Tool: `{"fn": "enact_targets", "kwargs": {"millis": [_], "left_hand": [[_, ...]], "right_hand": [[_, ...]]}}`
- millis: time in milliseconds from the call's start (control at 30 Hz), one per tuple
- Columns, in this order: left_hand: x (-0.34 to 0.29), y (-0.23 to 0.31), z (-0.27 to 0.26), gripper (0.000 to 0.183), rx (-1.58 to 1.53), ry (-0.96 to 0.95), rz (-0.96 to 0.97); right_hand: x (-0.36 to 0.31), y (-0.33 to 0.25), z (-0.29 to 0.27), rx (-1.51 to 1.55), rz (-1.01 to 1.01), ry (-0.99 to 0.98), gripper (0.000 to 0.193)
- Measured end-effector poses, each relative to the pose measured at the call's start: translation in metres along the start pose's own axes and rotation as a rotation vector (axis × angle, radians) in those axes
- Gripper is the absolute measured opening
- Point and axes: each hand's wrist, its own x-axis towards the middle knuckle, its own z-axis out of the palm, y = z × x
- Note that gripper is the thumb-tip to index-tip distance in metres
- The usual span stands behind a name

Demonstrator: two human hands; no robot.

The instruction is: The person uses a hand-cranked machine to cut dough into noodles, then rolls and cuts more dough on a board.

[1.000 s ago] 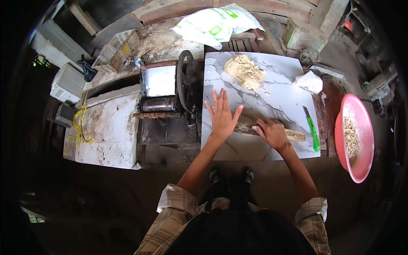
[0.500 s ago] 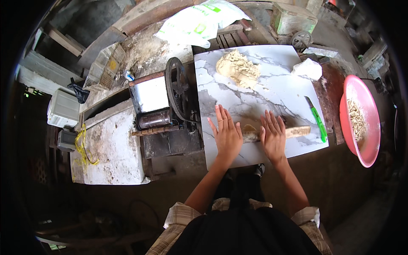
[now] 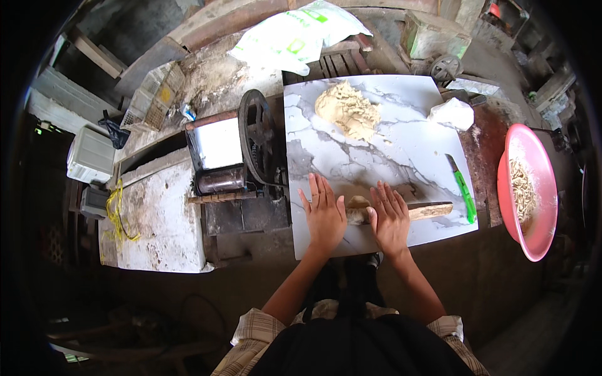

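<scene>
Both my hands press on a short wooden rolling pin near the front edge of a white marble-patterned board. My left hand lies flat at the pin's left part, which it hides, its fingers stretched forward. Flat too, with fingers extended, my right hand rests over the pin's middle. A small piece of pale dough shows between the hands at the pin's far side. Farther back on the board sits a large crumbly lump of dough. A green-handled knife lies at the right.
A hand-cranked roller machine with a big wheel stands left of the board. At right, a pink basin holds small pale pieces. A white bundle sits on the board's far right corner; a white plastic sack lies behind.
My view has shifted a little, so the board sits lower in the picture. Both hands and the rolling pin have come slightly toward me, and more of the small dough piece shows.
</scene>
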Motion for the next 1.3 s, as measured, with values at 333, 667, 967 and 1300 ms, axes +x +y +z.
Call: {"fn": "enact_targets", "kwargs": {"millis": [333,667,967,1300], "left_hand": [[0.08,-0.001,0.017,0.057,0.072,0.154,-0.036],[-0.01,-0.008,-0.001,0.056,0.024,-0.036,0.028],[0.066,-0.008,0.012,0.056,0.074,0.141,0.04],[-0.015,-0.002,-0.014,0.029,-0.083,0.105,0.144]], "right_hand": [[0.057,0.014,0.025,-0.108,0.093,0.008,0.046],[-0.005,-0.016,0.007,-0.007,-0.021,-0.046,0.042],[0.054,0.005,0.035,-0.15,0.069,0.047,0.044],[-0.024,-0.03,-0.024,0.113,0.003,-0.156,0.07]]}}
